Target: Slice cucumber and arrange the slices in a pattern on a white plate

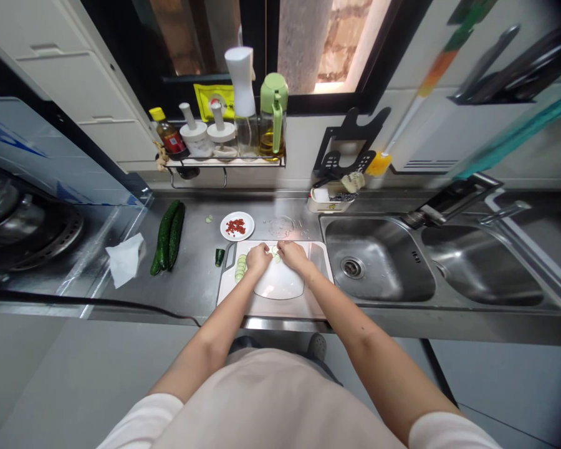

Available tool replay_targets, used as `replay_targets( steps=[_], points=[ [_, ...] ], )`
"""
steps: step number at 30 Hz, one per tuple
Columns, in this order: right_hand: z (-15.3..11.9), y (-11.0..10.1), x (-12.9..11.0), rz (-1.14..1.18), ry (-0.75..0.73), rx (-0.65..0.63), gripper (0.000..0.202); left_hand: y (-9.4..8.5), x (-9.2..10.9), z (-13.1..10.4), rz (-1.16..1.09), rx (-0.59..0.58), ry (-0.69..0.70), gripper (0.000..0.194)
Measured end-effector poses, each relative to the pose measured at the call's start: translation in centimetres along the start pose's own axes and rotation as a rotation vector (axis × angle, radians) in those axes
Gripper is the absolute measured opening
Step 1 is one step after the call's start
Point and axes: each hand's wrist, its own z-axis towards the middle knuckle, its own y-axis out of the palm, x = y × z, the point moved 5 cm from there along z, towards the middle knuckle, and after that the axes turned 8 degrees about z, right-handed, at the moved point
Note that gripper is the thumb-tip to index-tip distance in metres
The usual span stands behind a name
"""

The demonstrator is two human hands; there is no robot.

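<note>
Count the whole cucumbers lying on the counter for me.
2: the left cucumber and the right cucumber lie side by side on the steel counter, left of the white plate. No others show.

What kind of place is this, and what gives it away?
Looks like a kitchen, probably a home one: a double-basin steel sink on the right, a stove with a pot at the left edge, and a cutting board with cucumber slices under the hands.
</note>
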Motion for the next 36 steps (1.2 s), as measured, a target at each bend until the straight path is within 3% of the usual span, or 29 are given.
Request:
replay_targets(
  steps=[9, 16, 36],
  points=[
    [-0.7, -0.7, 0.7, 0.014, 0.054, 0.044, 0.022, -0.2, -0.1, -0.1, -0.015, -0.007, 0.032, 0.019],
    [-1.3, -0.2, 1.1, 0.006, 0.074, 0.005, 0.023, 0.0, 0.0, -0.2, 0.009, -0.01, 0.065, 0.021],
    [-0.9, -0.1, 1.1, 0.01, 0.026, 0.01, 0.022, -0.2, 0.1, -0.1, 0.031, -0.004, 0.086, 0.017]
  ],
)
